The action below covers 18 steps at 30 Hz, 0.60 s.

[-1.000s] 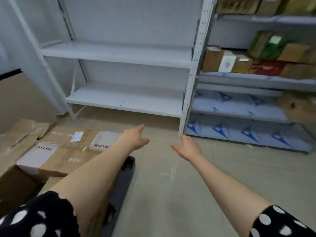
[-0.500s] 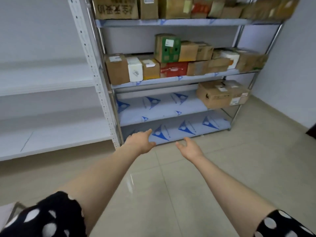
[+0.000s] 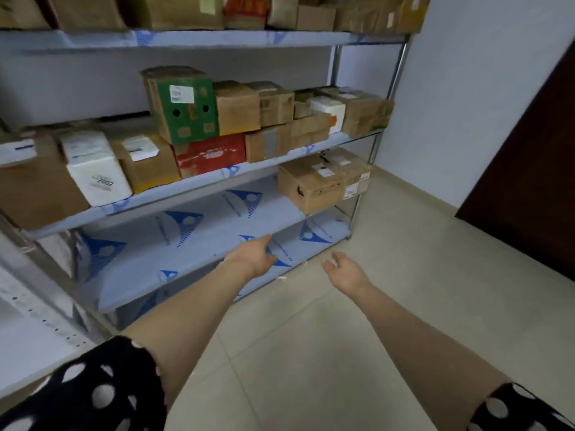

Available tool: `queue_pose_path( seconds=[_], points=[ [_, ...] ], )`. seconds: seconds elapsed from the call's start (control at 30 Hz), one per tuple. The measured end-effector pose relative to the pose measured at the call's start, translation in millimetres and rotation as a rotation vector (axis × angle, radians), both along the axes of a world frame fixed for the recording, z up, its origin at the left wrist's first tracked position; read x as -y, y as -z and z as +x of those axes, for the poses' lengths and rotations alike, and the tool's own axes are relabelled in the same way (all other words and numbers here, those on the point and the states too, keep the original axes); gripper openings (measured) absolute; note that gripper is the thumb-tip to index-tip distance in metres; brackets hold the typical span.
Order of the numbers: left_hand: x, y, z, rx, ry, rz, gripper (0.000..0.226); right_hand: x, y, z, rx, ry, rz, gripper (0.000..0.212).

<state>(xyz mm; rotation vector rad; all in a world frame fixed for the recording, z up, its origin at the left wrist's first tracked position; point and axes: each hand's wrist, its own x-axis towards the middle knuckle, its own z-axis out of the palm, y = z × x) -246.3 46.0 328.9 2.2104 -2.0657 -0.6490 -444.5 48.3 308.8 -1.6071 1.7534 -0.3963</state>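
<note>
Before a shelving rack (image 3: 202, 244), the left hand (image 3: 253, 258) and right hand (image 3: 345, 270) are held out empty, fingers loose; the cardboard box (image 3: 317, 181) is not yet touched.

Even soft light, motion blur, wide-angle warping

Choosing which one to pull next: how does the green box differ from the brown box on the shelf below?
The green box is printed green with round holes; the brown box is plain cardboard. The green box rides on the red box; the brown box sits straight on the lower shelf. Both carry white labels.
</note>
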Motion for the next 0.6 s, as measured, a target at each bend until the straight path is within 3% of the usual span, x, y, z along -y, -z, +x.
queue_pose_path(
  seconds=[0.2, 0.6],
  points=[
    [128, 26, -57, 0.0, 0.048, 0.06, 0.058, 119, 26, -57, 0.019, 0.042, 0.042, 0.048],
    [361, 78, -171, 0.045, -0.092, 0.181, 0.058, 394, 68, -189, -0.088, -0.144, 0.104, 0.043]
  ],
)
